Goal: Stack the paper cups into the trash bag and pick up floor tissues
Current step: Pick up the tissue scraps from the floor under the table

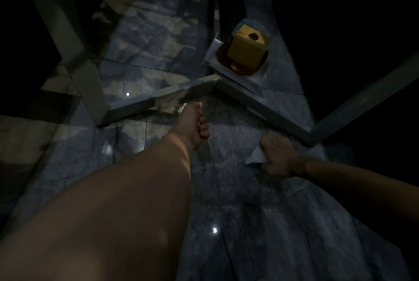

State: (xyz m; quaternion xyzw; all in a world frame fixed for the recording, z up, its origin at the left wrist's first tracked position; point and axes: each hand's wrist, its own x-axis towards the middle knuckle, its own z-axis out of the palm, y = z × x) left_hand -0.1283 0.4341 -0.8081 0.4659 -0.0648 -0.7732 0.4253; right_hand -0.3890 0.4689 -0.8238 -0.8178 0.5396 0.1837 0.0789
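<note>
The scene is dim, with a grey marble floor (238,190) below me. My left hand (195,124) reaches down to the floor beside a metal frame bar, its fingers closed; a bit of white tissue (181,108) shows at its far edge. My right hand (276,158) is lower right, shut on a crumpled white tissue (255,158) that sticks out to its left. No paper cups or trash bag are in view.
Grey metal frame bars (158,99) of a table cross the floor in front of the hands, with a leg (74,54) at left and another bar (362,104) at right. A yellow tissue box (246,50) stands on white sheets beyond the bars.
</note>
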